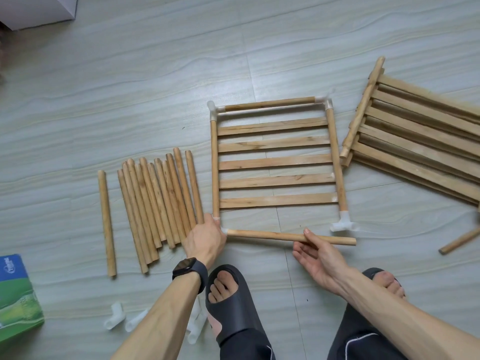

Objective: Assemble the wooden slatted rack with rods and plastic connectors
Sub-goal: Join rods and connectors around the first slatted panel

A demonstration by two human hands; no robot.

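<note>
Near-left connector mostly under left hand; slat stack cut by right edge; green box by left.

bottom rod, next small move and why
Probably swing the bottom rod up so its free end enters the right corner connector: its other end sits in the left connector under the left hand, and the right hand pinches it just below that socket.

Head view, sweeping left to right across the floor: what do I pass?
Green-and-blue box → single loose rod → pile of wooden rods → slatted frame being assembled → stack of slatted panels.
</note>
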